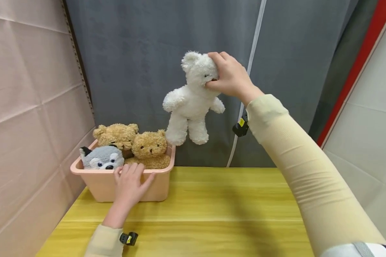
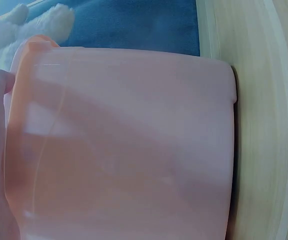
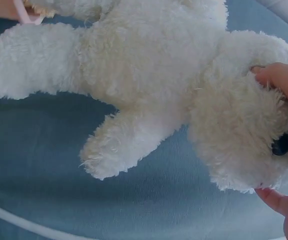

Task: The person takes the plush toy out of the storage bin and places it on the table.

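Observation:
My right hand [image 1: 229,76] grips a white teddy bear [image 1: 193,103] by the head, up in the air before the grey curtain. The bear hangs upright, legs down; fingers cover part of its face. In the right wrist view, the thumb and fingers clasp both sides of the fluffy head [image 3: 239,110]. On the left stands a pink plastic tub [image 1: 148,189], and my left hand [image 1: 130,184] holds its front rim, fingers hooked over the edge. Inside sit two brown teddy bears [image 1: 149,146] and a grey husky plush [image 1: 104,157]; the rim hides their lower parts.
The tub stands on a yellow wood-grain table [image 1: 212,203], close to the pale cloth wall [image 1: 25,107] at left. Behind hangs a grey curtain [image 1: 141,53] with a white cable [image 1: 255,39] running down it. A white panel [image 1: 370,117] with a red edge bounds the right side.

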Tool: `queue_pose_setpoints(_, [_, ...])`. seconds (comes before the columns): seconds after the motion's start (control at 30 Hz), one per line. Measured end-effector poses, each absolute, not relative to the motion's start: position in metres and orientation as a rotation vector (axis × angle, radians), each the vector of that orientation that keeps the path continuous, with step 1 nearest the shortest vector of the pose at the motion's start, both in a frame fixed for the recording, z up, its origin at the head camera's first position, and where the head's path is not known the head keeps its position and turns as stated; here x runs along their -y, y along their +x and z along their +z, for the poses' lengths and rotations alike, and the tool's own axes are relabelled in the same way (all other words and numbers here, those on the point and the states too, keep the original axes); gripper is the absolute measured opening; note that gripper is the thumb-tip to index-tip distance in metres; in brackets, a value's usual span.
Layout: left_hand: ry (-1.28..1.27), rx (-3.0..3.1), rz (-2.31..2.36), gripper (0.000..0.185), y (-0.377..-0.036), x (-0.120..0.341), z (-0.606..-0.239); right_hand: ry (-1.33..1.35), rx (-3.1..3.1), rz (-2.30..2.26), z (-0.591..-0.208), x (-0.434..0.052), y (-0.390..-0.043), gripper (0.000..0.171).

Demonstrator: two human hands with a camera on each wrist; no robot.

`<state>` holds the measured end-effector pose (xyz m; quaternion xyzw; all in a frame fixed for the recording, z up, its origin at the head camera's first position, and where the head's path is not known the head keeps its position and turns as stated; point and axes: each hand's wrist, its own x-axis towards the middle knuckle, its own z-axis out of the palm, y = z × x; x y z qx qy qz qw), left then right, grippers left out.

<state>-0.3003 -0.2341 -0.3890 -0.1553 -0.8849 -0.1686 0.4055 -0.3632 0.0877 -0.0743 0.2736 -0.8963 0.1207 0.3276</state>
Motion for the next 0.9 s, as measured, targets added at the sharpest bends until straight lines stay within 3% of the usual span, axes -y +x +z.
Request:
queue_pose_setpoints(0.27, [-0.370,2.252,-0.422,0.037,-0.299,0.242,-0.388,0.708,2.431,0.265,-0.083,-0.095,-0.371,0.074])
queue_pose_setpoints(0.9, [-0.337,2.264,-0.406,0.035,-0.296,0.250,-0.395,0.785,2.573,0.100,-0.165,-0.081,-0.400,0.075])
